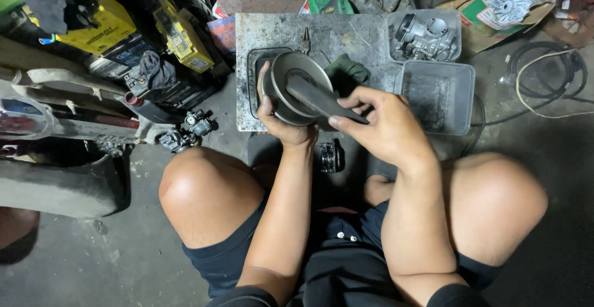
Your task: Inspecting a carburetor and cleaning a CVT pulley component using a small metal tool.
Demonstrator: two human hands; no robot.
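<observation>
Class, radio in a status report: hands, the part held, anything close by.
Left hand grips round grey metal pulley. Right hand pinches dark rubber belt across it. Grey plastic tray beside.

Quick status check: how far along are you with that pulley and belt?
Done, by the look of it: a carburetor already sits out in a grey tray. In hand: the left hand grips a metal pulley while the right hand presses a dark drive belt across its face. Left: the belt isn't seated in the groove, and the second grey tray appears empty.
</observation>
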